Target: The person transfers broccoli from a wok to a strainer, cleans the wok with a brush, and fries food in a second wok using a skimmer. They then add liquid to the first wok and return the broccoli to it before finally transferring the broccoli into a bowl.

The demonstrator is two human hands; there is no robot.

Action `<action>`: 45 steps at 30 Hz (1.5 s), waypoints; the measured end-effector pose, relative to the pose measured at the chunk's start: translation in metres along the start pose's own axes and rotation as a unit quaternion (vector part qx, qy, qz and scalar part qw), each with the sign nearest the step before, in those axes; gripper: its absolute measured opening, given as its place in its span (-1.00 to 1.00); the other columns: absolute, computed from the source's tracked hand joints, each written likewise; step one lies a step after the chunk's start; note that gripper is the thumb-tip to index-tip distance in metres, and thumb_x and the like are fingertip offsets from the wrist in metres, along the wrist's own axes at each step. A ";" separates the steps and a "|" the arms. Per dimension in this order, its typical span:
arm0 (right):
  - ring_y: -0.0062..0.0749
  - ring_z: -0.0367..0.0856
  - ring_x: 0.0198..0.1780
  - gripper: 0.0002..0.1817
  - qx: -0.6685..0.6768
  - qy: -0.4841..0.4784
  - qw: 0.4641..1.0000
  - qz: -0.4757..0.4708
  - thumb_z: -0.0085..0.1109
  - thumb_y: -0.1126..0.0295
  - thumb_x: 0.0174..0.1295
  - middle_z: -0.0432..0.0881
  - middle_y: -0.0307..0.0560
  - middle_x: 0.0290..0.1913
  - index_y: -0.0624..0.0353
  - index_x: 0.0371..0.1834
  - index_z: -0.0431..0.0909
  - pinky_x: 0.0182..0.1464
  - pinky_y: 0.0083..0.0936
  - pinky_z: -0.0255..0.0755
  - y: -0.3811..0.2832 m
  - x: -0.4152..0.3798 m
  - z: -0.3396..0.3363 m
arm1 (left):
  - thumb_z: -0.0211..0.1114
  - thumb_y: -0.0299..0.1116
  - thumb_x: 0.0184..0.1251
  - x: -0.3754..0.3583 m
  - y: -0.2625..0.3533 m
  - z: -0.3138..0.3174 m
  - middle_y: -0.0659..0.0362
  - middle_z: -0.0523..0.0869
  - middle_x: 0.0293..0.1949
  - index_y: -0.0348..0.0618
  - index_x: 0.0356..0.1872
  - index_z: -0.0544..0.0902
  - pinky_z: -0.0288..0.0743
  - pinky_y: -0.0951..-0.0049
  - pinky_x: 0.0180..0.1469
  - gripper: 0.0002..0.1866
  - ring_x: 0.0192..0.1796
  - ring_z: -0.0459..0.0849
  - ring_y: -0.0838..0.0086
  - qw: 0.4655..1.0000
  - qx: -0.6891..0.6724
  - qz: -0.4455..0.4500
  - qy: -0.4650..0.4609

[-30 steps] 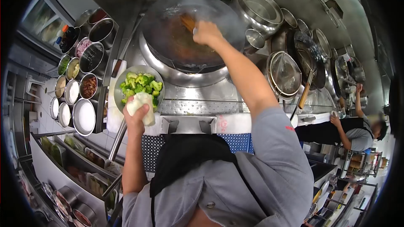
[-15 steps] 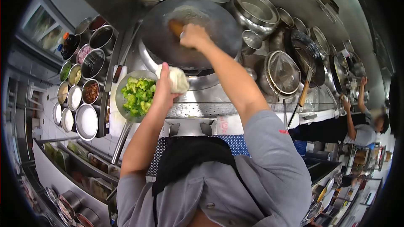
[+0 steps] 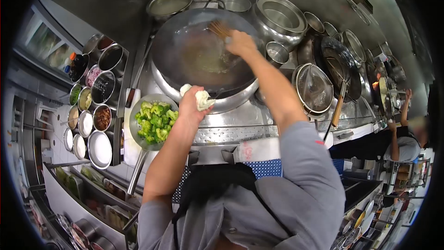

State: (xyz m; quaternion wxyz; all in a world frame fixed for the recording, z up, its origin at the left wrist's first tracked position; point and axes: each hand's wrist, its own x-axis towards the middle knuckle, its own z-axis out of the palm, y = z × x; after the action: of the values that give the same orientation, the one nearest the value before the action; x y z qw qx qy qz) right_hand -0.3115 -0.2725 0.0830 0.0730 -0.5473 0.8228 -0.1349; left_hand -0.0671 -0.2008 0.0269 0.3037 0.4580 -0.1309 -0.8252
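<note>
A large dark wok (image 3: pixel 173 48) sits on the metal burner ring, with a little cloudy liquid low in it. My right hand (image 3: pixel 241 44) is closed around a bamboo wok brush (image 3: pixel 218 28), its bristles against the wok's far inner wall. At the near left rim, my left hand (image 3: pixel 190 107) grips a bunched white cloth (image 3: pixel 203 100). Just left of that hand, broccoli florets (image 3: pixel 155 122) lie in a long-handled metal strainer (image 3: pixel 135 132). My left forearm partly covers the strainer's right side.
Left stand several metal containers of ingredients, including a white-filled one (image 3: pixel 100 149). A ladle (image 3: pixel 131 96) lies beside the wok. Mesh strainers (image 3: pixel 314 88), a stockpot (image 3: pixel 280 16) and another dark wok (image 3: pixel 342 67) crowd the right. A co-worker (image 3: pixel 402 146) stands farther right.
My right hand has swept the brush right and away across the wok. The wok now looks tipped towards me, with liquid near its lower side. My left hand has moved slightly down and right with the cloth.
</note>
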 end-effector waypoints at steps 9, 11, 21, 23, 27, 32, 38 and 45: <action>-0.20 0.72 -0.29 -0.45 0.218 -0.220 0.950 -0.049 0.39 0.30 -0.06 0.71 0.05 -0.13 0.01 0.12 0.63 -0.58 -0.29 0.62 -0.072 -0.092 -0.018 | 0.29 -0.35 0.13 -0.025 -0.001 -0.003 0.12 0.65 -0.43 -0.13 -0.28 0.56 0.49 0.31 -0.58 -0.83 -0.50 0.65 0.30 0.988 0.090 0.119 0.038; -0.28 0.65 -0.46 -0.44 0.188 -0.287 0.936 -0.075 0.40 0.30 -0.07 0.68 -0.03 -0.17 0.01 0.12 0.63 -0.58 -0.34 0.60 -0.043 -0.129 -0.059 | 0.31 -0.31 0.13 -0.037 0.008 -0.013 0.14 0.66 -0.44 -0.10 -0.29 0.57 0.49 0.32 -0.57 -0.83 -0.49 0.66 0.32 0.985 0.106 0.131 0.037; -0.41 0.58 -0.43 -0.46 0.206 -0.146 0.959 0.129 0.35 0.26 0.07 0.69 -0.10 -0.14 -0.11 0.22 0.61 -0.64 -0.47 0.37 0.073 -0.198 -0.154 | 0.38 -0.24 0.09 -0.102 0.075 -0.027 0.19 0.64 -0.52 -0.18 -0.37 0.61 0.30 0.46 -0.69 -0.77 -0.60 0.59 0.45 0.920 0.260 0.293 0.033; -0.43 0.61 -0.36 -0.44 0.272 -0.102 0.950 0.112 0.37 0.23 0.07 0.70 -0.15 -0.13 -0.11 0.23 0.60 -0.56 -0.43 0.48 0.061 -0.214 -0.127 | 0.39 -0.23 0.07 -0.107 0.077 -0.016 0.18 0.63 -0.52 -0.21 -0.36 0.60 0.31 0.45 -0.68 -0.74 -0.61 0.58 0.45 0.902 0.289 0.319 0.037; -0.08 0.71 0.00 -0.32 0.227 -0.058 0.971 0.045 0.39 -0.02 -0.07 0.71 0.10 0.02 -0.01 0.19 0.62 0.08 -0.31 0.59 0.011 -0.243 -0.064 | 0.39 -0.28 0.05 -0.114 0.081 0.008 0.19 0.63 -0.53 -0.25 -0.33 0.61 0.34 0.47 -0.70 -0.74 -0.63 0.57 0.47 0.871 0.320 0.372 0.029; -0.02 0.66 0.09 -0.32 0.296 -0.008 0.954 0.044 0.39 0.11 0.03 0.67 0.24 0.04 0.11 0.27 0.53 0.17 -0.30 0.49 -0.024 -0.269 -0.023 | 0.38 -0.31 0.05 -0.107 0.089 0.028 0.19 0.64 -0.52 -0.28 -0.33 0.63 0.35 0.49 -0.72 -0.75 -0.63 0.58 0.49 0.820 0.362 0.443 0.000; -0.13 0.70 -0.01 -0.24 0.395 -0.049 0.910 0.116 0.47 0.16 -0.05 0.72 0.18 -0.13 0.20 0.28 0.50 0.10 -0.42 0.50 -0.032 -0.290 -0.046 | 0.35 -0.36 0.09 -0.139 0.059 0.032 0.13 0.68 -0.34 -0.37 -0.20 0.60 0.50 0.49 -0.27 -0.69 -0.35 0.62 0.50 0.708 0.463 0.533 -0.011; -0.44 0.65 -0.26 -0.30 0.475 0.037 0.878 0.042 0.45 0.36 0.01 0.70 0.08 0.02 0.34 0.27 0.47 -0.09 -0.48 0.50 -0.036 -0.328 -0.024 | 0.37 -0.54 0.10 -0.124 -0.016 -0.084 0.07 0.58 -0.09 -0.36 0.17 0.40 0.54 0.39 -0.02 -0.44 -0.14 0.62 0.40 0.653 0.424 0.627 -0.031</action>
State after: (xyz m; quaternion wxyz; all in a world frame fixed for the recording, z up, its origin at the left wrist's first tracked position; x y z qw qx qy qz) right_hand -0.1581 0.0197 0.1081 0.2991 -0.4062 0.6844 -0.5263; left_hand 0.0465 -0.1062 0.0574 0.5173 0.3204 -0.7315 -0.3077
